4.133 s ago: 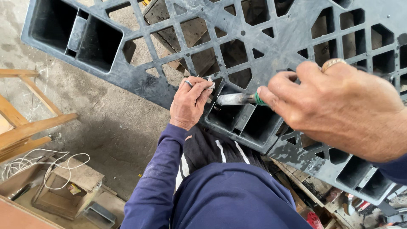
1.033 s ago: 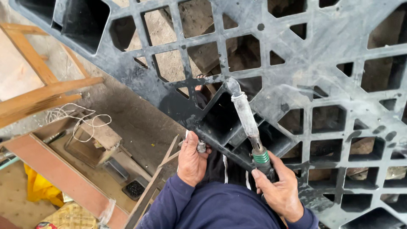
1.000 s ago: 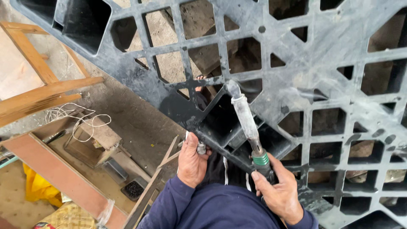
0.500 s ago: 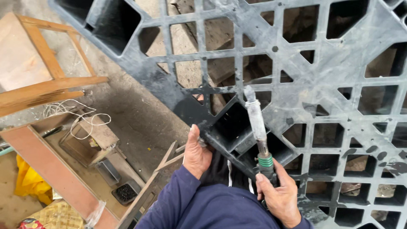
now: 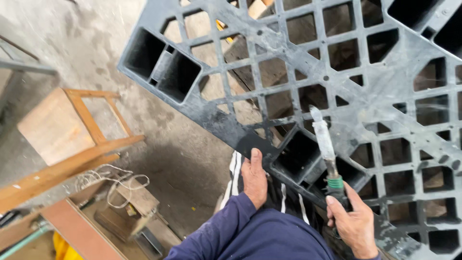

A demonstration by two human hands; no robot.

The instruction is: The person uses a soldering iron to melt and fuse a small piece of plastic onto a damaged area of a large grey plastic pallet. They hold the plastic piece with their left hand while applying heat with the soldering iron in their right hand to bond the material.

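A large dark grey plastic pallet [image 5: 375, 91] with a grid of openings lies tilted across my lap. My left hand [image 5: 254, 179] grips its near edge, thumb on top, in a dark blue sleeve. My right hand [image 5: 353, 224] is closed around the dark handle of a long tool [image 5: 325, 144] with a green collar and a whitish, worn metal blade. The blade points up and away, its tip over a pallet rib near the middle.
A wooden stool [image 5: 72, 130] lies on its side on the concrete floor at the left. A small wooden block with coiled white wire [image 5: 120, 185] sits below it, beside a reddish board [image 5: 79, 231]. Wooden pieces show through the pallet openings.
The view has swung left and the pallet now fills the upper right. The tool stays upright in my right hand, moved slightly right. My left hand still holds the pallet edge.
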